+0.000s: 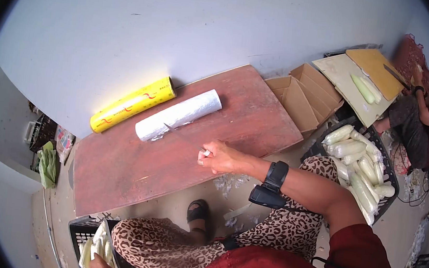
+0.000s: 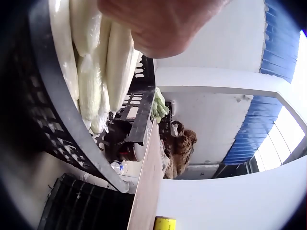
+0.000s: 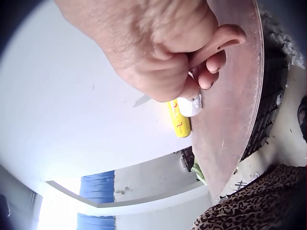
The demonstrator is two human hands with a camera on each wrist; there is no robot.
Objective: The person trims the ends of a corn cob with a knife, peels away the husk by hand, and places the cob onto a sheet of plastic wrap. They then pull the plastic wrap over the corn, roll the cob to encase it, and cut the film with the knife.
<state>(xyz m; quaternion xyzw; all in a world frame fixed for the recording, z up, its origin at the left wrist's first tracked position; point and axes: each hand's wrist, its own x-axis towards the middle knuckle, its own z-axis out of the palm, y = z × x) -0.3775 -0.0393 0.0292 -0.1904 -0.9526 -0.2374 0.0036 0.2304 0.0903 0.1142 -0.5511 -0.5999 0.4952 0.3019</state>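
Observation:
My right hand (image 1: 217, 157) is raised over the front of the reddish-brown table (image 1: 116, 176), fingers curled round a knife. Its thin blade (image 1: 175, 131) points left toward a white roll of plastic film (image 1: 180, 114); the handle is mostly hidden in the fist. In the right wrist view, the knife blade (image 3: 142, 101) sticks out past the hand. My left hand (image 1: 101, 267) is down at a black crate (image 2: 72, 120) at lower left, at the long pale film-wrapped vegetables (image 2: 88, 91). Its fingers are mostly hidden, so I cannot tell whether they grip one.
A yellow printed roll (image 1: 134, 104) lies behind the white one, near the wall. Cardboard boxes (image 1: 302, 98) stand off the table's right end. Another crate (image 1: 391, 197) of wrapped vegetables is at my right. Beyond it, a person (image 1: 427, 120) sits by boards (image 1: 375, 72) with a knife.

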